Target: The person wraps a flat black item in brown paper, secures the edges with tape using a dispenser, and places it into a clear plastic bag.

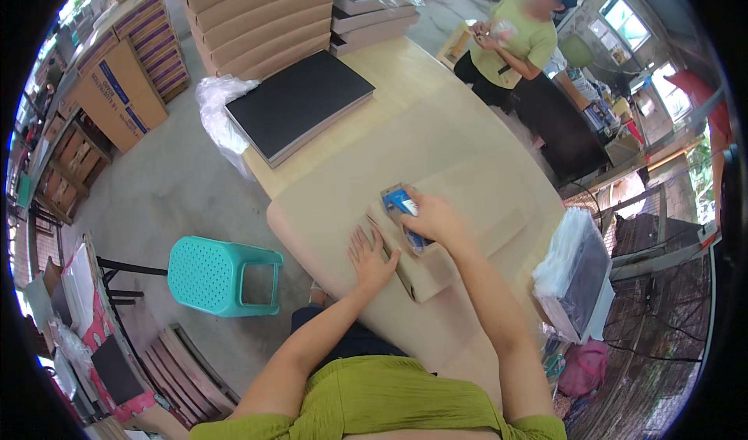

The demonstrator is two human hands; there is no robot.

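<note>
My right hand [435, 219] is wrapped round a blue handheld tool [399, 200] with a white patch; its exact kind I cannot make out. The tool rests at a narrow folded brown cardboard piece [427, 279] with raised edges. Fingers spread, my left hand [372, 262] lies flat beside the folded piece, pressing on the brown cardboard sheet [343, 206]. That sheet covers much of the light wooden table [389, 62]. Part of the tool's lower end is hidden by my right hand and the cardboard.
A black-topped flat box [304, 101] lies at the table's far left, before a tall stack of brown boxes [261, 19]. A teal stool [210, 276] stands left. Plastic-wrapped dark boards [576, 276] sit right. Another person [514, 38] stands beyond the table, hands together.
</note>
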